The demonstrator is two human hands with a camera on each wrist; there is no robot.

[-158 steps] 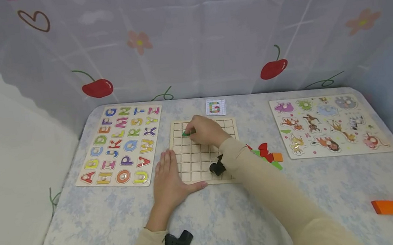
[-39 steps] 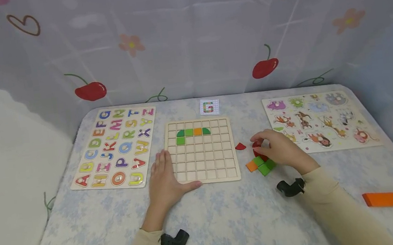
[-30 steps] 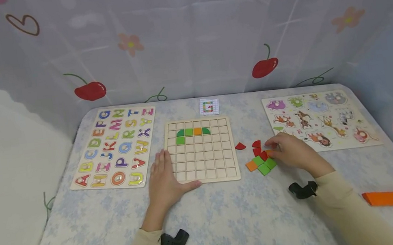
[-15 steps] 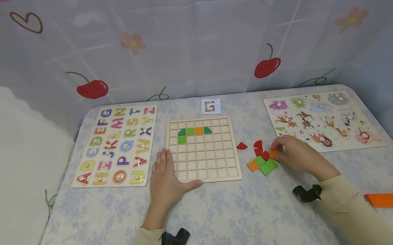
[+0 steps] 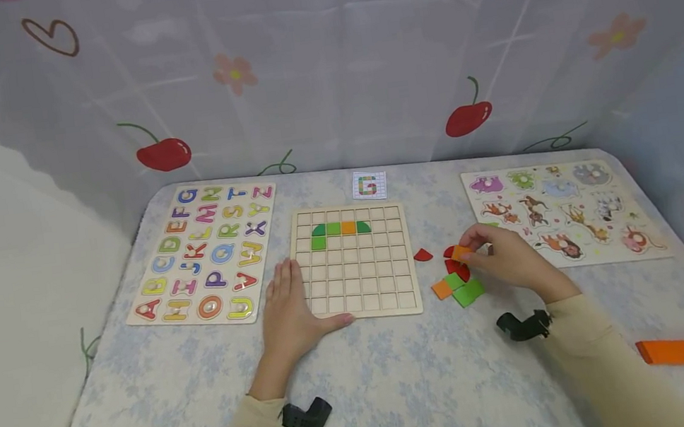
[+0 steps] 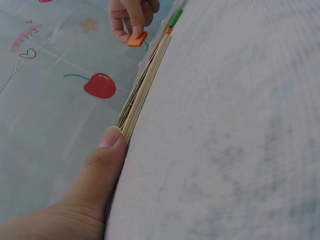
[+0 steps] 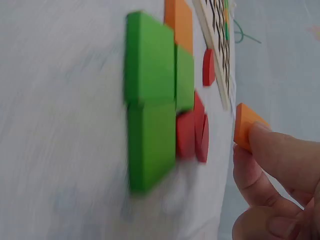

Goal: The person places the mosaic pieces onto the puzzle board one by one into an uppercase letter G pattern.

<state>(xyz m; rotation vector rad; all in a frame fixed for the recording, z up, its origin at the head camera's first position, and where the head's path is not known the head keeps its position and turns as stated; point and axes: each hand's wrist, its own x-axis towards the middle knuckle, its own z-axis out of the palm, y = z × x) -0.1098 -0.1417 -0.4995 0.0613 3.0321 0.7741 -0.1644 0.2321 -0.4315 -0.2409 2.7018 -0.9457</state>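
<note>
My right hand point(image 5: 504, 261) pinches an orange square tile point(image 5: 460, 253) between thumb and fingers, lifted above the loose tiles in the right wrist view. Beneath it lie red quarter-round tiles point(image 5: 459, 272), several green square tiles point(image 5: 469, 292) and another orange square tile point(image 5: 442, 289). My left hand point(image 5: 287, 320) rests against the wooden grid board point(image 5: 359, 275), straight fingers along its left side and thumb at the near edge. Near the board's top are two dark green rounded tiles point(image 5: 364, 227), two light green squares point(image 5: 318, 243) and one orange square point(image 5: 348, 228).
A pattern card point(image 5: 369, 186) showing a G lies behind the board. To the left is an alphabet puzzle point(image 5: 152, 295), to the right an animal puzzle point(image 5: 584, 255). One red tile point(image 5: 422, 255) sits beside the board. An orange block point(image 5: 678, 351) lies at the near right.
Earlier my right hand was over the board with a green tile, then went to the loose tiles. It has since picked up an orange square and moved it slightly left. My left hand stays put.
</note>
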